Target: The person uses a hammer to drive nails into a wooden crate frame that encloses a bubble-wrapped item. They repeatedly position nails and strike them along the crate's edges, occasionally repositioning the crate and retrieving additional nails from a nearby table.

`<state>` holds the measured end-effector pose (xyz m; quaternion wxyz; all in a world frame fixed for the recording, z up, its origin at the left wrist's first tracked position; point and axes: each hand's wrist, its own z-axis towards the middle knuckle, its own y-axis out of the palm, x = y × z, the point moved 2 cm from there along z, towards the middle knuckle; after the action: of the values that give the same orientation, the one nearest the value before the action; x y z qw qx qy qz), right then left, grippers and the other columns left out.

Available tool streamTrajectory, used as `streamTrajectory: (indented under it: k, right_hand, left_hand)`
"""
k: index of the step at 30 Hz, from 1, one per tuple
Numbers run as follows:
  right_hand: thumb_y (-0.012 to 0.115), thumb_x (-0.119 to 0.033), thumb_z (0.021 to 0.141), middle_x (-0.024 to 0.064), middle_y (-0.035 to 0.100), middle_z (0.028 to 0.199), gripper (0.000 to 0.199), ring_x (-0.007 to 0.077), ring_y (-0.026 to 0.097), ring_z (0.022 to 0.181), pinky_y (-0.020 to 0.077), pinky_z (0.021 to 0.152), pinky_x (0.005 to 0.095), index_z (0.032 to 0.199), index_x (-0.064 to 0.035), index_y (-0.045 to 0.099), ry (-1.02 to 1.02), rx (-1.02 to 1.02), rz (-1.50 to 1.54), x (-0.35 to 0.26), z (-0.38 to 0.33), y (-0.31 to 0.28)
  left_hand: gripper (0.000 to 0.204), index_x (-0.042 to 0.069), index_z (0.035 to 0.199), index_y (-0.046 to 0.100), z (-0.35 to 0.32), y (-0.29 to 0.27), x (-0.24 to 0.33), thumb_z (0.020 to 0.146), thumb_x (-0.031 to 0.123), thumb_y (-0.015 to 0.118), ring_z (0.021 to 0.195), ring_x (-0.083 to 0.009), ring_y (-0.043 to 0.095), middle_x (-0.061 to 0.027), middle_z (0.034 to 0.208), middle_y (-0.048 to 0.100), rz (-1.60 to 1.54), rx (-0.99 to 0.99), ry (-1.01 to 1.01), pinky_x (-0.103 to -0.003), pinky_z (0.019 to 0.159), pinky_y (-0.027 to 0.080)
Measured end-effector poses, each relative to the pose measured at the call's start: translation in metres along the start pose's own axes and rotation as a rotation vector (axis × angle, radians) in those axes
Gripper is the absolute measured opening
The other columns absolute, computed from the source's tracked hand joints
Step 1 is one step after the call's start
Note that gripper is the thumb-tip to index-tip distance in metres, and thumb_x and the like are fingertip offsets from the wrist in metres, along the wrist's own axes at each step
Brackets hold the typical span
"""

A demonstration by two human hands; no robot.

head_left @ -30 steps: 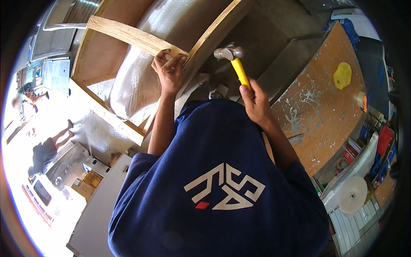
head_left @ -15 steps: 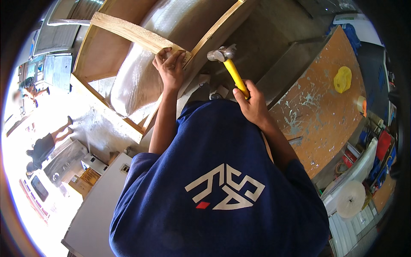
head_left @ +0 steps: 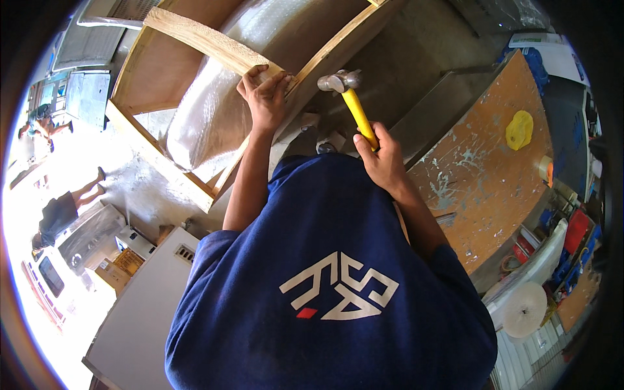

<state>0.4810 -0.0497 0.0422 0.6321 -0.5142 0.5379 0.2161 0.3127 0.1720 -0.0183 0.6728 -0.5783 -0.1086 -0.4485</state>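
My right hand (head_left: 385,159) grips the yellow handle of a hammer (head_left: 359,117), whose metal head is raised just right of the wooden crate frame (head_left: 331,40). A pale wooden slat (head_left: 201,39) lies across this frame. My left hand (head_left: 263,101) is closed at the slat's right end, where it meets the frame's long side rail. Its fingertips press together on the wood; whether something small is pinched between them I cannot make out. Inside the frame sits a bulky object in clear bubble wrap (head_left: 201,110).
On the right stands a paint-stained wooden board (head_left: 484,169) with a yellow lump (head_left: 519,130) and a tape roll (head_left: 546,169) on it. A white cabinet (head_left: 140,312) is at lower left. Two other people (head_left: 58,218) are farther off at the left. A wrapped roll (head_left: 525,311) stands lower right.
The view has shifted slightly. My left hand stays at the slat's end with its fingers a little shifted. The hammer is still held up beside the frame in my right hand.
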Motion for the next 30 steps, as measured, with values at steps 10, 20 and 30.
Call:
streamTrajectory:
  k: [10, 20, 30]
  right_hand:
    - [0.065, -0.024, 0.097, 0.0149, 0.065, 0.071, 0.026, 0.0334, 0.067, 0.064, 0.0502, 0.058, 0.04, 0.108, -0.0014, 0.06, -0.028, -0.02, -0.02, -0.008, 0.001, 0.007]
    - [0.059, -0.03, 0.102, 0.0182, 0.065, 0.078, 0.038, 0.0322, 0.067, 0.069, 0.0513, 0.063, 0.0405, 0.124, 0.0006, 0.058, -0.096, -0.049, -0.071, -0.027, 0.026, 0.015]
    - [0.054, -0.036, 0.104, 0.0285, 0.069, 0.092, 0.044, 0.0464, 0.068, 0.085, 0.0531, 0.068, 0.0474, 0.133, -0.003, 0.054, -0.041, -0.085, -0.271, -0.037, 0.041, 0.009]
  left_hand:
    - [0.014, 0.018, 0.094, 0.081, 0.0, 0.001, 0.001, 0.081, 0.023, 0.081, 0.122, -0.0318, 0.04, -0.0105, 0.123, 0.057, -0.024, 0.007, 0.031, -0.044, 0.107, 0.03]
    - [0.018, 0.019, 0.098, 0.081, 0.0, 0.003, 0.001, 0.083, 0.029, 0.079, 0.122, -0.0338, 0.039, -0.0103, 0.126, 0.056, 0.025, -0.031, 0.041, -0.046, 0.108, 0.031]
    - [0.017, 0.023, 0.095, 0.081, 0.001, 0.002, 0.005, 0.081, 0.032, 0.079, 0.122, -0.0344, 0.039, -0.0084, 0.124, 0.059, 0.027, -0.009, 0.032, -0.048, 0.108, 0.032]
